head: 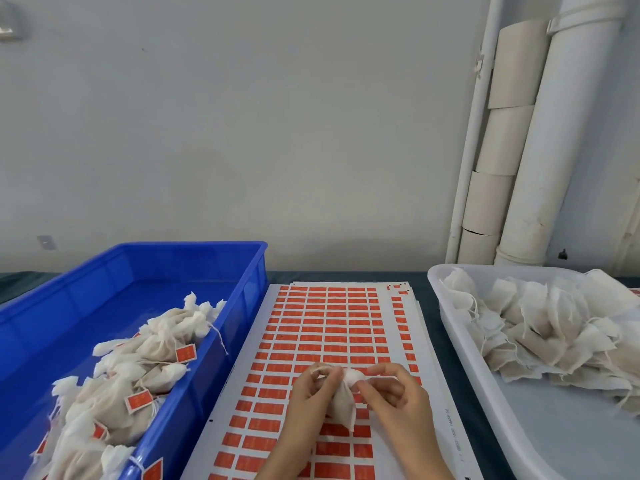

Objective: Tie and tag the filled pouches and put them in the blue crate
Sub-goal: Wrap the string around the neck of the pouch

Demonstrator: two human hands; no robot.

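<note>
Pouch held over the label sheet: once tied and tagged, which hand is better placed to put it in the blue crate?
Probably the left hand: it grips the pouch, and the blue crate sits on its side. The right hand, nearer the white tray, must reach across.

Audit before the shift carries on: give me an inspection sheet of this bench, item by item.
Surface: dark table, with a label sheet of orange tags lying in the middle.
Job's things: blue crate on the left holds tied, tagged pouches; white tray on the right holds a heap of loose pouches; held pouch is over the sheet.
Clutter: nothing seen.
Hands: left hand and right hand both grip the held pouch near its neck.
Cables: nothing seen.
Surroundings: pale wall; white pipes and cardboard tubes stand in the right corner.
</note>
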